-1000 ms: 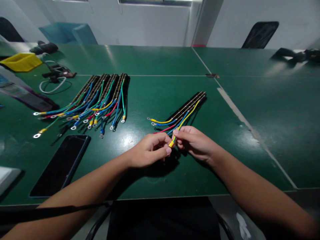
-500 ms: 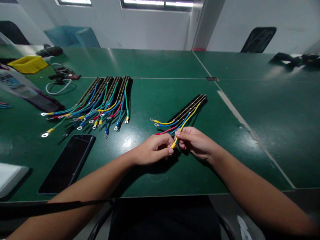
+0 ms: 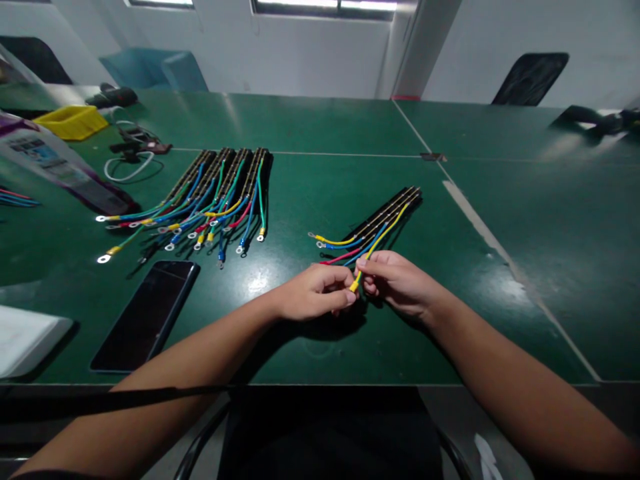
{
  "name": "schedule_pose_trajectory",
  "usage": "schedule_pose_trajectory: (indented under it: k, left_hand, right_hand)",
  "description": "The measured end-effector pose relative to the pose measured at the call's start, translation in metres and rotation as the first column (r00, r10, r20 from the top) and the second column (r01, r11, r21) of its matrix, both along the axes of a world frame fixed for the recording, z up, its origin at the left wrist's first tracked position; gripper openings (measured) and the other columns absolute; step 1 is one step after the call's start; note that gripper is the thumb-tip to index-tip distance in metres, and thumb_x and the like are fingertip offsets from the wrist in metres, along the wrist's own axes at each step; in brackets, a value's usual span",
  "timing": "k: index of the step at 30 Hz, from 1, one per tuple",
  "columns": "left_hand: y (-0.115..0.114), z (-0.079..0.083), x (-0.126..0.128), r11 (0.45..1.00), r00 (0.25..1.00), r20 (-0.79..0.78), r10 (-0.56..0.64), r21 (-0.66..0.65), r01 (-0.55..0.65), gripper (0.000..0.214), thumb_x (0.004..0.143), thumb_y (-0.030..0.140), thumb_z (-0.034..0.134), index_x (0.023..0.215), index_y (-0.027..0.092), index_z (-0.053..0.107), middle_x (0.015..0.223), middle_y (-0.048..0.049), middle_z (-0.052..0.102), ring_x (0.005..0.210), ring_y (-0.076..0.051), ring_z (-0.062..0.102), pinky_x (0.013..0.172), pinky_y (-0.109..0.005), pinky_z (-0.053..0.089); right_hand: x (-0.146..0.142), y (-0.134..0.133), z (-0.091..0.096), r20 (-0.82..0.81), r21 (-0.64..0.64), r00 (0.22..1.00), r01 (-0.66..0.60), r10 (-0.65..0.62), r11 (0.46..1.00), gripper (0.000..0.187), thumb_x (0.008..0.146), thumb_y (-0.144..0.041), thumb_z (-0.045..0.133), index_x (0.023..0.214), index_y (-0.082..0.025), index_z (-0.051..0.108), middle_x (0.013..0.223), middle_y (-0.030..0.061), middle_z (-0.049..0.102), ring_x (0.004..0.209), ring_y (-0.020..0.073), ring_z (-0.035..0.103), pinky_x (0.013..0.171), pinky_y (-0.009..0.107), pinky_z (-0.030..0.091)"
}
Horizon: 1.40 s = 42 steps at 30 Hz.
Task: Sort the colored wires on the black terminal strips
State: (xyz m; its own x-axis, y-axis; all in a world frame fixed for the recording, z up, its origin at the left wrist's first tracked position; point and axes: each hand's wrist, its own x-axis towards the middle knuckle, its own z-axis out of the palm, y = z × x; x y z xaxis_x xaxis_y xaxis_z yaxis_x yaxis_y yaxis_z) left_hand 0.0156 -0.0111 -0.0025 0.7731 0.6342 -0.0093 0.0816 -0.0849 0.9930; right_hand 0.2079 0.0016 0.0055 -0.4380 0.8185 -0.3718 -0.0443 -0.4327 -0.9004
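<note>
Yellow-green wire (image 3: 387, 231) is pinched by left hand (image 3: 319, 293) and right hand (image 3: 401, 283).

A broad table with a glossy dark-green top (image 3: 320, 180) fills most of the room's view, crossed by thin pale seams, with a worn, whitish strip (image 3: 473, 217) running along its right side. Whitish glare patches shine on its near half, left and right of centre. Beyond its far edge stands a plain white wall (image 3: 320, 57), with a wide dark-framed window (image 3: 325, 7) high in the centre and a smaller bright-paned window (image 3: 160, 3) farther left. A boxy blue-teal armchair (image 3: 150, 70) sits at the far left, and a black mesh chair back (image 3: 531, 79) rises at the far right. Grey floor (image 3: 470, 427) shows below the near edge.
</note>
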Motion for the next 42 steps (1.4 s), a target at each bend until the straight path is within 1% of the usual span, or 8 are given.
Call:
schedule_pose_trajectory:
  k: [13, 17, 21, 26, 28, 33, 39, 42]
  left_hand:
    - [0.001, 0.002, -0.002, 0.995, 0.995, -0.095, 0.004, 0.104, 0.006, 0.021, 0.09, 0.033, 0.048, 0.086, 0.013, 0.054, 0.071, -0.0002, 0.058, 0.059, -0.009, 0.055, 0.053, -0.019, 0.042]
    - [-0.003, 0.003, 0.001, 0.945, 0.976, -0.2, 0.08, 0.327, -0.01, 0.021, 0.09, 0.03, 0.045, 0.078, 0.014, 0.053, 0.064, 0.0025, 0.055, 0.055, -0.008, 0.05, 0.052, -0.018, 0.036]
    - [-0.012, 0.001, 0.002, 0.692, 0.896, -0.256, 0.362, 0.718, -0.074, 0.02, 0.085, 0.026, 0.048, 0.07, 0.015, 0.053, 0.056, 0.0038, 0.048, 0.05, -0.008, 0.041, 0.051, -0.021, 0.03]
    - [-0.019, 0.005, -0.004, 0.283, 0.761, 0.043, 0.647, 0.914, -0.292, 0.012, 0.082, 0.027, 0.055, 0.083, 0.016, 0.06, 0.068, -0.0017, 0.055, 0.064, -0.014, 0.05, 0.063, -0.028, 0.041]
    - [-0.018, 0.008, -0.006, 0.202, 0.695, 0.066, 0.716, 0.933, -0.297, 0.017, 0.08, 0.03, 0.059, 0.089, 0.016, 0.063, 0.081, -0.0062, 0.059, 0.079, -0.02, 0.054, 0.074, -0.035, 0.044]
    - [-0.014, 0.006, -0.008, 0.365, 0.665, -0.127, 0.736, 0.902, -0.231, 0.041, 0.084, 0.036, 0.056, 0.118, 0.012, 0.055, 0.121, -0.0151, 0.057, 0.111, -0.028, 0.052, 0.093, -0.045, 0.044]
    - [-0.02, 0.013, -0.014, 0.657, 0.9, -0.225, 0.374, 0.749, -0.086, 0.041, 0.088, 0.028, 0.051, 0.128, 0.017, 0.047, 0.121, -0.0097, 0.061, 0.108, -0.02, 0.059, 0.092, -0.035, 0.049]
    - [-0.022, 0.018, -0.016, 0.67, 0.97, -0.194, 0.147, 0.741, 0.046, 0.042, 0.088, 0.022, 0.05, 0.129, 0.017, 0.045, 0.124, -0.0099, 0.061, 0.112, -0.02, 0.058, 0.092, -0.033, 0.049]
  right_hand:
    - [0.0, -0.002, -0.002, 0.032, 0.031, 0.999, 0.016, -0.017, 0.999, 0.032, 0.074, -0.038, 0.068, 0.061, -0.015, 0.051, 0.047, -0.0042, 0.047, 0.039, 0.0053, 0.04, 0.038, 0.019, 0.025]
    - [0.0, -0.003, 0.001, 0.138, 0.085, 0.987, 0.075, -0.086, 0.994, 0.033, 0.077, -0.044, 0.064, 0.065, -0.017, 0.05, 0.045, -0.0057, 0.044, 0.037, 0.0057, 0.036, 0.036, 0.019, 0.023]
    - [0.004, -0.001, 0.008, 0.106, 0.221, 0.943, 0.287, -0.316, 0.932, 0.027, 0.079, -0.039, 0.064, 0.071, -0.019, 0.047, 0.046, -0.0092, 0.034, 0.037, 0.0049, 0.029, 0.037, 0.018, 0.02]
    - [0.008, 0.004, 0.009, 0.111, 0.384, 0.891, 0.37, -0.44, 0.846, 0.017, 0.079, -0.033, 0.061, 0.083, -0.02, 0.05, 0.06, -0.0059, 0.042, 0.046, 0.0075, 0.038, 0.041, 0.02, 0.03]
    - [0.008, 0.005, 0.006, 0.203, 0.56, 0.838, 0.325, -0.506, 0.762, 0.019, 0.079, -0.033, 0.061, 0.089, -0.02, 0.053, 0.074, -0.0002, 0.051, 0.059, 0.0112, 0.049, 0.049, 0.024, 0.041]
    - [0.008, 0.007, 0.0, 0.41, 0.848, 0.622, 0.008, -0.667, 0.529, 0.039, 0.077, -0.032, 0.061, 0.114, -0.018, 0.055, 0.122, 0.0144, 0.047, 0.112, 0.0271, 0.05, 0.086, 0.043, 0.048]
    - [0.014, 0.011, 0.009, 0.643, 0.752, 0.499, -0.273, -0.581, 0.6, 0.056, 0.083, -0.04, 0.055, 0.132, -0.016, 0.047, 0.146, 0.0174, 0.031, 0.134, 0.0325, 0.032, 0.108, 0.05, 0.03]
    - [0.021, 0.014, 0.012, 0.754, 0.652, 0.415, -0.382, -0.509, 0.655, 0.065, 0.084, -0.045, 0.051, 0.141, -0.014, 0.04, 0.152, 0.0179, 0.021, 0.14, 0.0357, 0.019, 0.11, 0.054, 0.025]
